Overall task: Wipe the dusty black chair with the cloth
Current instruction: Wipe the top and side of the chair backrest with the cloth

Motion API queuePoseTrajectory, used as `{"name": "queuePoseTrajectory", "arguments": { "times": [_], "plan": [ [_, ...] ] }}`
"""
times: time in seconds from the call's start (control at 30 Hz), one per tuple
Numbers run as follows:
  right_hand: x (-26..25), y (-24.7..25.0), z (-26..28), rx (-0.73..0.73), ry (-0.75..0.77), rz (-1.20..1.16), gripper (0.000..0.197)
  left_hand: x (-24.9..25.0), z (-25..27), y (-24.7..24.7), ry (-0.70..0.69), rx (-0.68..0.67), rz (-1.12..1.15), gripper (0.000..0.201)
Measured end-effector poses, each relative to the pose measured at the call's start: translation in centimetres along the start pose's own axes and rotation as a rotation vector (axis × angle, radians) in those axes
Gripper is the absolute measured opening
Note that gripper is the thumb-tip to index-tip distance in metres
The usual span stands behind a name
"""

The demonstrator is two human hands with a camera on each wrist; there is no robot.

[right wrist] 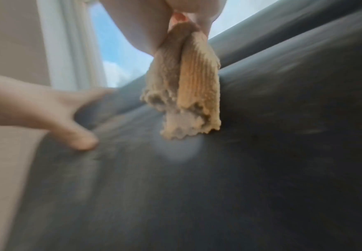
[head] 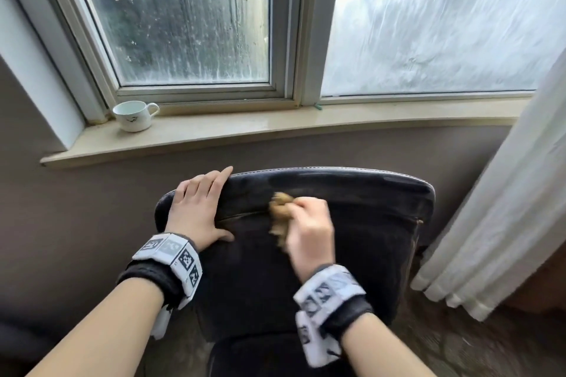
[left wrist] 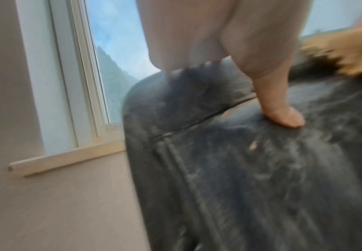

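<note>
Tan cloth [head: 280, 217] bunched in right hand [head: 309, 232] on black chair [head: 352, 223]; left hand [head: 199, 208] flat, fingers spread

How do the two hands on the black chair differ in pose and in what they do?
The left hand lies flat with straight fingers on the chair back's upper left corner and holds nothing; the right hand is curled and grips the tan cloth. The left hand looks sharp, as if steadying the chair; the right hand is blurred, likely mid-wipe. Both are on the chair's dusty backrest.
</note>
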State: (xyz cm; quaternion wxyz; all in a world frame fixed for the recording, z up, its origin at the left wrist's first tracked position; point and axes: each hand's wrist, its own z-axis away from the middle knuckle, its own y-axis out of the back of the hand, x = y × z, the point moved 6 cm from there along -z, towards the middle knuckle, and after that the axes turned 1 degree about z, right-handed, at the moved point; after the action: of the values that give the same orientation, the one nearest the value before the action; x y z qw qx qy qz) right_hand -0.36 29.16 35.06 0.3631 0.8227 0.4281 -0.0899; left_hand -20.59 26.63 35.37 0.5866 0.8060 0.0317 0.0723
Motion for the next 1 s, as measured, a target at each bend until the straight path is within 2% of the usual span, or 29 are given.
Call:
{"name": "queuePoseTrajectory", "arguments": {
  "times": [0.03,0.1,0.2,0.33,0.4,0.5,0.53,0.6,0.7,0.83,0.9,1.0],
  "plan": [
    [2.2,1.6,0.1,0.082,-0.047,0.038,0.026,-0.8,0.6,-0.1,0.020,-0.018,-0.005,0.134],
    [4.2,2.7,0.4,0.150,-0.114,0.100,0.031,-2.3,1.8,-0.3,0.068,-0.029,-0.017,0.139],
    [2.2,0.5,0.5,0.159,-0.146,0.051,0.031,-2.6,2.1,-0.7,0.100,-0.018,-0.011,0.141],
    [-3.4,-4.5,0.9,-0.016,0.030,0.001,0.028,-2.4,1.8,-1.0,0.092,-0.032,-0.005,0.138],
    [-6.0,-6.9,1.4,-0.118,0.099,-0.018,0.025,-2.6,2.0,-1.0,0.071,0.048,-0.026,0.135],
    [-10.6,-10.2,1.9,-0.305,0.231,-0.031,0.016,-2.9,1.9,-1.0,0.022,0.185,-0.048,0.111],
    [-11.6,-10.8,1.7,-0.339,0.269,-0.039,0.015,-3.2,1.9,-0.9,0.001,0.206,-0.058,0.105],
    [-12.3,-11.0,1.2,-0.413,0.366,-0.055,0.016,-3.7,2.0,-0.8,-0.032,0.179,-0.066,0.107],
    [-10.0,-8.6,0.5,-0.440,0.461,-0.021,0.008,-3.6,2.2,-1.3,-0.005,0.045,-0.020,0.129],
    [-7.2,-6.7,0.3,-0.388,0.426,0.095,0.015,-2.6,1.8,-1.4,0.037,0.045,-0.053,0.138],
    [-5.3,-6.0,0.4,-0.365,0.375,0.137,0.011,-2.7,1.9,-1.3,0.050,0.015,-0.053,0.140],
    [0.1,-2.2,0.3,-0.248,0.221,0.201,0.017,-2.6,1.9,-1.2,0.071,-0.015,-0.068,0.142]
  ]
}}
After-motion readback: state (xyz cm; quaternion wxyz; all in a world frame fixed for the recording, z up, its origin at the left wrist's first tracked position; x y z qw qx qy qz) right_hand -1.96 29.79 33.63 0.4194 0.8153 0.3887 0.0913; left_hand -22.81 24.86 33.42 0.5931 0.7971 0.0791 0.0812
